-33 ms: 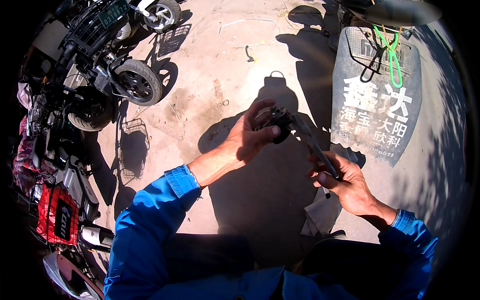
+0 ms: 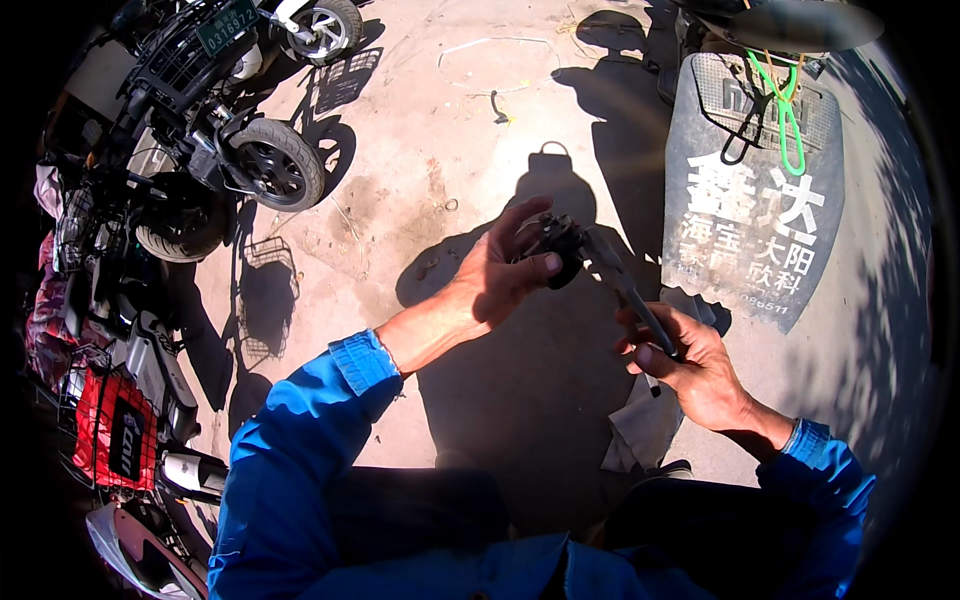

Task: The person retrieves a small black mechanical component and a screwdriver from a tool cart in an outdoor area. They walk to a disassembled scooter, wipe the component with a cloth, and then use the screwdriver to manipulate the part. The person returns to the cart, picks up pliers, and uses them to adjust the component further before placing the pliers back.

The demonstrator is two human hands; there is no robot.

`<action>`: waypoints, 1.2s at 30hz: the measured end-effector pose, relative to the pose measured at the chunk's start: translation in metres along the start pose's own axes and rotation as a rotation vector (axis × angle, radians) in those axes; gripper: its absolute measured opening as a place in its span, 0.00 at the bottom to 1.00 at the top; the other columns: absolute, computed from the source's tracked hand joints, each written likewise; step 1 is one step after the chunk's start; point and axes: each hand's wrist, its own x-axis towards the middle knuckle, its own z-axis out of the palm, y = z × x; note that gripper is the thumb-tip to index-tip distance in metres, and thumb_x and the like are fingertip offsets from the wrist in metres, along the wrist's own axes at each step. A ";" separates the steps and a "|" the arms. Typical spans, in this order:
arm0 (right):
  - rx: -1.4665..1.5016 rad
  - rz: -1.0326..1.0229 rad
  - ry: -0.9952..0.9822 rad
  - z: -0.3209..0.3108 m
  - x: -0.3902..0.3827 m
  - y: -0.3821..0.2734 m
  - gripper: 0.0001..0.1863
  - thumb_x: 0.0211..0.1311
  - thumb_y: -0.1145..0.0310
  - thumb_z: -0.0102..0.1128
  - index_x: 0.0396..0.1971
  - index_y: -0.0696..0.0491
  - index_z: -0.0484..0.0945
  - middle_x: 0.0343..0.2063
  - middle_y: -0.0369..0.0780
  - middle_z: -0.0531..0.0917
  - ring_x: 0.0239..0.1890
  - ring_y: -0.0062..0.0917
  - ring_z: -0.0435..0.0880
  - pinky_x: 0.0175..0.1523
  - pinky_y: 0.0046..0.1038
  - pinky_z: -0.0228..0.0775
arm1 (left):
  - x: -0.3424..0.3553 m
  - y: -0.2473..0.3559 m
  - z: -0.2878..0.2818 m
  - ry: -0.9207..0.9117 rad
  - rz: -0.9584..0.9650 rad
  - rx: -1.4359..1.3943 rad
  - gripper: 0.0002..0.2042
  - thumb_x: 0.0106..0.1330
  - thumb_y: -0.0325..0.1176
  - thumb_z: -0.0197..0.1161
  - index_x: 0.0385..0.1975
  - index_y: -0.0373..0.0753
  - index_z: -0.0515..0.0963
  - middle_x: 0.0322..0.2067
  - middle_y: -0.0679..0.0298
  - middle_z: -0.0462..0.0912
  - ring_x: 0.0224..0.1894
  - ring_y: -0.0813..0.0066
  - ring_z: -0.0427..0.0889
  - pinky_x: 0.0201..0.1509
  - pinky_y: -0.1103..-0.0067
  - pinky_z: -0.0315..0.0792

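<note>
The left hand (image 2: 497, 275) is closing its fingers around the small black part (image 2: 560, 245), steadying it in the air, while the right hand (image 2: 690, 365) is gripping the plier-like tool (image 2: 625, 290) by its handles, biting the part above the concrete ground (image 2: 420, 150).

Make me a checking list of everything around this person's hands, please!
Surface: sunlit concrete ground with stains and hard shadows.
Job's things: a dark brake-lever assembly, held above the ground.
Clutter: a grey cloth on the ground.
Hands: left hand has a grip on the round end; right hand grips the lever end.
Cables: a thin white wire lies looped; a green cord hangs on a grey printed panel.
Surroundings: parked scooters, a red basket.
</note>
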 end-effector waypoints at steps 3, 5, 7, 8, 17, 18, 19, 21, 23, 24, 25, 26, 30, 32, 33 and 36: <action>-0.052 0.047 -0.029 -0.003 0.001 -0.002 0.20 0.73 0.70 0.65 0.61 0.55 0.76 0.43 0.33 0.80 0.44 0.13 0.79 0.47 0.20 0.72 | 0.001 -0.001 -0.004 -0.050 -0.012 0.033 0.34 0.66 0.25 0.71 0.71 0.40 0.64 0.63 0.54 0.76 0.65 0.64 0.77 0.69 0.67 0.75; -0.035 0.038 -0.026 -0.001 0.002 -0.003 0.20 0.73 0.70 0.66 0.61 0.55 0.76 0.44 0.33 0.79 0.43 0.13 0.78 0.46 0.20 0.71 | 0.000 0.000 -0.004 -0.065 -0.033 0.040 0.33 0.66 0.25 0.72 0.71 0.40 0.64 0.62 0.56 0.76 0.65 0.65 0.77 0.69 0.67 0.75; -0.034 0.018 -0.027 -0.001 0.002 -0.001 0.20 0.73 0.70 0.66 0.61 0.55 0.77 0.45 0.32 0.78 0.41 0.13 0.77 0.45 0.20 0.71 | -0.001 0.002 -0.001 -0.052 -0.068 0.027 0.32 0.66 0.25 0.72 0.70 0.40 0.66 0.61 0.56 0.77 0.64 0.65 0.78 0.69 0.66 0.76; -0.042 0.002 -0.030 -0.002 0.003 0.002 0.19 0.73 0.69 0.66 0.60 0.55 0.77 0.45 0.32 0.78 0.41 0.13 0.77 0.45 0.20 0.71 | -0.001 0.001 -0.002 -0.060 -0.074 0.016 0.32 0.67 0.25 0.72 0.69 0.41 0.66 0.61 0.56 0.77 0.64 0.65 0.78 0.69 0.66 0.76; -0.009 0.000 0.004 -0.003 0.006 0.006 0.19 0.73 0.66 0.66 0.59 0.56 0.78 0.42 0.32 0.78 0.39 0.14 0.75 0.45 0.20 0.70 | 0.002 -0.002 -0.007 -0.081 -0.064 -0.016 0.30 0.69 0.25 0.68 0.69 0.42 0.64 0.64 0.53 0.74 0.65 0.61 0.78 0.70 0.64 0.76; 0.019 -0.004 0.006 -0.004 0.007 0.009 0.18 0.73 0.66 0.66 0.59 0.55 0.78 0.41 0.32 0.78 0.40 0.14 0.75 0.45 0.20 0.70 | 0.002 0.000 -0.006 -0.075 -0.062 -0.029 0.30 0.70 0.24 0.67 0.69 0.42 0.63 0.65 0.52 0.73 0.65 0.60 0.77 0.70 0.64 0.75; 0.006 0.005 0.016 -0.005 0.009 0.008 0.18 0.73 0.66 0.66 0.59 0.55 0.78 0.41 0.32 0.78 0.41 0.14 0.75 0.46 0.20 0.70 | 0.005 0.003 -0.004 -0.077 -0.056 -0.040 0.29 0.70 0.24 0.66 0.69 0.43 0.63 0.66 0.51 0.72 0.66 0.59 0.77 0.70 0.64 0.75; -0.022 0.022 0.032 -0.007 0.011 0.006 0.18 0.73 0.67 0.66 0.58 0.55 0.79 0.41 0.32 0.80 0.43 0.14 0.76 0.47 0.20 0.71 | 0.010 0.002 -0.009 -0.070 -0.065 -0.081 0.28 0.71 0.23 0.64 0.69 0.43 0.63 0.67 0.50 0.71 0.67 0.56 0.76 0.71 0.63 0.75; -0.070 -0.025 0.038 -0.009 0.017 0.010 0.18 0.73 0.69 0.66 0.59 0.55 0.78 0.43 0.33 0.80 0.43 0.14 0.77 0.48 0.20 0.72 | 0.011 0.007 -0.012 -0.057 -0.053 -0.105 0.27 0.72 0.22 0.63 0.69 0.43 0.64 0.68 0.49 0.70 0.68 0.54 0.75 0.71 0.62 0.75; -0.095 -0.049 0.039 -0.011 0.020 0.010 0.18 0.73 0.69 0.66 0.59 0.55 0.78 0.44 0.33 0.81 0.43 0.14 0.77 0.48 0.21 0.72 | 0.012 0.011 -0.014 -0.055 -0.040 -0.114 0.26 0.72 0.22 0.62 0.68 0.43 0.64 0.68 0.49 0.70 0.68 0.53 0.75 0.71 0.62 0.75; -0.053 -0.049 0.041 -0.010 0.023 0.012 0.18 0.73 0.70 0.66 0.59 0.55 0.78 0.44 0.34 0.81 0.44 0.14 0.78 0.48 0.21 0.72 | 0.012 0.013 -0.017 -0.046 -0.033 -0.123 0.26 0.73 0.21 0.61 0.68 0.44 0.64 0.68 0.48 0.71 0.68 0.53 0.75 0.71 0.62 0.76; -0.012 -0.048 0.042 -0.010 0.027 0.013 0.18 0.73 0.71 0.66 0.59 0.55 0.78 0.45 0.34 0.81 0.44 0.14 0.78 0.48 0.21 0.72 | 0.014 0.016 -0.019 -0.038 -0.028 -0.139 0.25 0.73 0.22 0.61 0.68 0.44 0.65 0.67 0.48 0.71 0.67 0.53 0.76 0.70 0.62 0.76; -0.035 -0.028 -0.018 -0.009 0.047 0.014 0.19 0.73 0.70 0.64 0.61 0.54 0.78 0.48 0.37 0.82 0.47 0.18 0.80 0.51 0.23 0.73 | 0.006 0.031 -0.029 0.008 0.042 -0.207 0.24 0.73 0.23 0.62 0.67 0.45 0.66 0.67 0.48 0.71 0.67 0.52 0.77 0.69 0.64 0.77; -0.046 0.071 -0.046 0.000 0.057 0.008 0.20 0.73 0.70 0.61 0.62 0.55 0.77 0.48 0.39 0.82 0.51 0.20 0.82 0.55 0.25 0.74 | -0.009 0.038 -0.039 0.010 0.106 -0.191 0.24 0.73 0.26 0.64 0.66 0.49 0.69 0.68 0.50 0.71 0.66 0.52 0.78 0.67 0.65 0.78; -0.027 0.078 -0.033 0.007 0.060 0.007 0.21 0.72 0.71 0.61 0.63 0.55 0.76 0.49 0.39 0.82 0.52 0.21 0.82 0.55 0.26 0.74 | -0.020 0.042 -0.042 0.082 0.106 -0.186 0.24 0.72 0.26 0.65 0.66 0.50 0.69 0.68 0.51 0.72 0.65 0.52 0.78 0.67 0.64 0.78; 0.048 0.153 -0.037 0.029 0.063 0.006 0.22 0.72 0.75 0.58 0.64 0.56 0.74 0.52 0.39 0.82 0.55 0.24 0.83 0.57 0.28 0.75 | -0.070 0.053 -0.044 0.306 0.148 -0.230 0.25 0.70 0.28 0.68 0.64 0.55 0.71 0.67 0.55 0.73 0.65 0.53 0.78 0.68 0.59 0.76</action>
